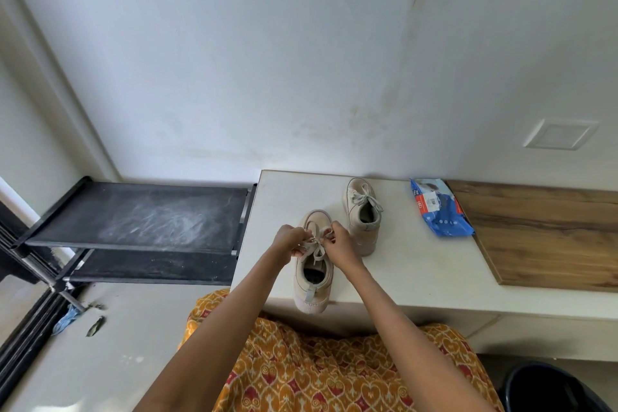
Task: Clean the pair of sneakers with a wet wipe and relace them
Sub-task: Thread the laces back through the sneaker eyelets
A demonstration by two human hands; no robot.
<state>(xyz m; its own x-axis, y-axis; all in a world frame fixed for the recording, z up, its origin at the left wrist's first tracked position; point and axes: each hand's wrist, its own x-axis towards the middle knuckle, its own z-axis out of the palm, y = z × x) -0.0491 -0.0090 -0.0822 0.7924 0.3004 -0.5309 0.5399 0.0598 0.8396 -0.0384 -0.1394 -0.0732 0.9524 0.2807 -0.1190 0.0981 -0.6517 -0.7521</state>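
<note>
At table's front edge, near sneaker (pixel 312 264) sits heel toward the person; far sneaker (pixel 363 214), bow already tied, stands just beside it. Left hand (pixel 288 240) and right hand (pixel 338 244) each pinch its lace (pixel 316 249). Step: tying the bow. Next, likely: draw both loops snug evenly.

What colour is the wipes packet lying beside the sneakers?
The flat plastic wet wipes packet is blue with a white and red label, clearest in the head view.
</note>
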